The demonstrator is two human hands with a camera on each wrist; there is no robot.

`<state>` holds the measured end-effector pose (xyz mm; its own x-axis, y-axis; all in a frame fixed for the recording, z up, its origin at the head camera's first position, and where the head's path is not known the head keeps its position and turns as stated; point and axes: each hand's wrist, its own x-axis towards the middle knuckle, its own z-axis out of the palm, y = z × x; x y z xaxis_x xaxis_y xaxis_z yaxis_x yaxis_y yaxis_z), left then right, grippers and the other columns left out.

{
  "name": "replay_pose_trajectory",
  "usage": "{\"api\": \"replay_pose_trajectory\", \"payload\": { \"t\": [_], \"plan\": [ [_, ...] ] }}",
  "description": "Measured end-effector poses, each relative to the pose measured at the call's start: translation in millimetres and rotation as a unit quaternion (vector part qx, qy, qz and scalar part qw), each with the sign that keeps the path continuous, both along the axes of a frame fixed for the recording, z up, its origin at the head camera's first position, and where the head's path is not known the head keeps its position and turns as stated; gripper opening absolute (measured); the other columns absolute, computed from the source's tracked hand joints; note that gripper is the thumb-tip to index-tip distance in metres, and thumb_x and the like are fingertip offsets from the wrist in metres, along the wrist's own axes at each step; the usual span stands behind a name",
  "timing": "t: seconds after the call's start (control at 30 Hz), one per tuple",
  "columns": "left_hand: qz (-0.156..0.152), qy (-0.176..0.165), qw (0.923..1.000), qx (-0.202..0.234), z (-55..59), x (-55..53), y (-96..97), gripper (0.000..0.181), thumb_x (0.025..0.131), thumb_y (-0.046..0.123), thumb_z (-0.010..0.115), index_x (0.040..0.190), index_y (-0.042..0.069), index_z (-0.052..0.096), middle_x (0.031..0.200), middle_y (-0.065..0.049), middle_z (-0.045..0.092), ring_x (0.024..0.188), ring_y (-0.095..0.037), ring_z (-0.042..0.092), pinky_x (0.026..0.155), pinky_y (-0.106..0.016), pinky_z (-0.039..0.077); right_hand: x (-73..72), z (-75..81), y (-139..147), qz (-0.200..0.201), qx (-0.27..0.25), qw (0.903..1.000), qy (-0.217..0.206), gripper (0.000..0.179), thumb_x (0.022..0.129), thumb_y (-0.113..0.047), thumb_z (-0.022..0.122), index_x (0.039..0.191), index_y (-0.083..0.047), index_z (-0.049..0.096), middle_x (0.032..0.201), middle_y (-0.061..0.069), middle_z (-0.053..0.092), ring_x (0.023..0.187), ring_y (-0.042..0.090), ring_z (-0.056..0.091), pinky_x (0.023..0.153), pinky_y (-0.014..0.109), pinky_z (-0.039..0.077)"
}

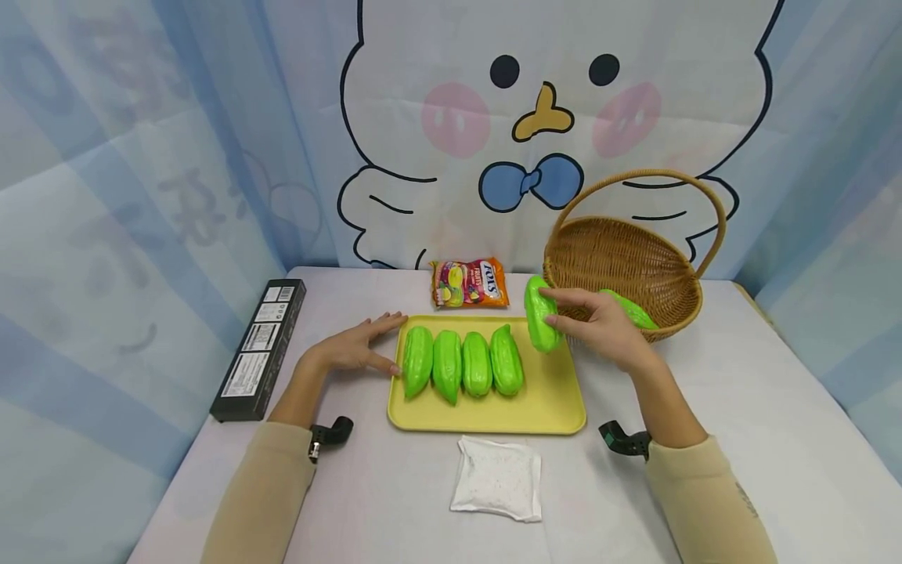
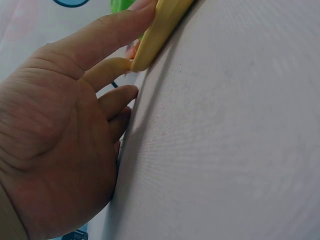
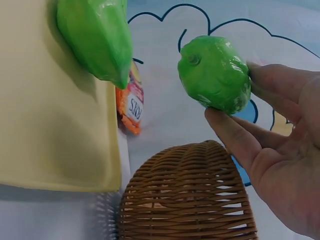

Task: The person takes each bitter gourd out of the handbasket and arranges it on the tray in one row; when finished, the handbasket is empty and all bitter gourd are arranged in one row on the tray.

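Observation:
A yellow tray [image 1: 557,407] carries a row of several shiny green, gourd-shaped play vegetables [image 1: 447,364]. At the tray's left edge, my left hand [image 1: 355,345] rests with thumb and fingers spread; in the left wrist view, the thumb and a finger of this hand [image 2: 60,125] touch the rim. Another green gourd-shaped vegetable [image 1: 541,313] is pinched between thumb and fingers of my right hand [image 1: 599,325], over the tray's far right corner. The right wrist view shows the held vegetable [image 3: 215,75] end-on, raised above the tray.
A wicker basket [image 1: 613,254] with a tall handle stands at the back right, a green vegetable [image 1: 630,309] in it. Behind the tray lies an orange candy bag [image 1: 470,283]. A white packet [image 1: 496,479] lies in front, and a black box [image 1: 257,352] at left.

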<state>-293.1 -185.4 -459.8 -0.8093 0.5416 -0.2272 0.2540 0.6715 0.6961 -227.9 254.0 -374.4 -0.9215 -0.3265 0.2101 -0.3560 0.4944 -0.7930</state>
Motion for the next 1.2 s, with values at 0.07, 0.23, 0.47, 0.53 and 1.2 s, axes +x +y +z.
{"api": "replay_pose_trajectory", "payload": {
  "t": [0.07, 0.23, 0.47, 0.53, 1.2],
  "plan": [
    [0.002, -0.001, 1.0, 0.0, 0.7, 0.9, -0.2, 0.108, 0.079, 0.048, 0.088, 0.166, 0.029, 0.028, 0.176, 0.0, 0.014, 0.164, -0.031, -0.001, 0.132, -0.06, -0.005, -0.3, -1.8, -2.3, 0.005, 0.007, 1.0, -0.001, 0.045, 0.098, -0.018, 0.074, 0.141, -0.01, 0.065, 0.151, 0.013, 0.059, 0.144, 0.033, 0.05, 0.118, 0.057, 0.044],
    [-0.001, -0.001, 1.0, 0.002, 0.4, 0.6, -0.4, 0.107, 0.079, 0.048, 0.088, 0.166, 0.028, 0.028, 0.176, -0.001, 0.014, 0.164, -0.031, -0.001, 0.132, -0.06, -0.005, 2.8, -2.6, -8.7, 0.021, 0.021, 0.9995, 0.008, 0.044, 0.098, -0.015, 0.073, 0.141, -0.008, 0.066, 0.149, 0.014, 0.061, 0.145, 0.036, 0.05, 0.12, 0.062, 0.039],
    [-0.001, -0.001, 1.0, 0.004, 2.4, 0.8, -0.1, 0.108, 0.079, 0.048, 0.088, 0.166, 0.028, 0.028, 0.176, -0.001, 0.014, 0.164, -0.03, -0.001, 0.132, -0.059, -0.005, 5.7, -2.2, -16.1, 0.029, 0.05, 0.9983, -0.001, 0.044, 0.098, -0.017, 0.073, 0.141, -0.011, 0.066, 0.148, 0.012, 0.062, 0.133, 0.037, 0.059, 0.115, 0.065, 0.044],
    [-0.001, -0.003, 1.0, 0.003, 2.3, 1.0, -0.2, 0.108, 0.079, 0.048, 0.088, 0.166, 0.028, 0.028, 0.176, -0.001, 0.014, 0.164, -0.03, -0.001, 0.132, -0.06, -0.006, 5.8, -3.9, -16.7, 0.026, 0.061, 0.9977, -0.013, 0.044, 0.099, -0.018, 0.073, 0.142, -0.012, 0.066, 0.148, 0.012, 0.063, 0.13, 0.036, 0.061, 0.111, 0.063, 0.048],
    [-0.002, 0.001, 1.0, 0.005, 0.2, 1.2, 0.2, 0.108, 0.079, 0.047, 0.088, 0.166, 0.028, 0.027, 0.176, -0.001, 0.015, 0.164, -0.03, -0.001, 0.132, -0.059, -0.005, 6.4, -17.6, -24.0, 0.005, 0.156, 0.9872, -0.029, 0.043, 0.099, -0.017, 0.071, 0.141, -0.008, 0.065, 0.143, 0.02, 0.064, 0.133, 0.042, 0.059, 0.11, 0.065, 0.049]
  ]
}}
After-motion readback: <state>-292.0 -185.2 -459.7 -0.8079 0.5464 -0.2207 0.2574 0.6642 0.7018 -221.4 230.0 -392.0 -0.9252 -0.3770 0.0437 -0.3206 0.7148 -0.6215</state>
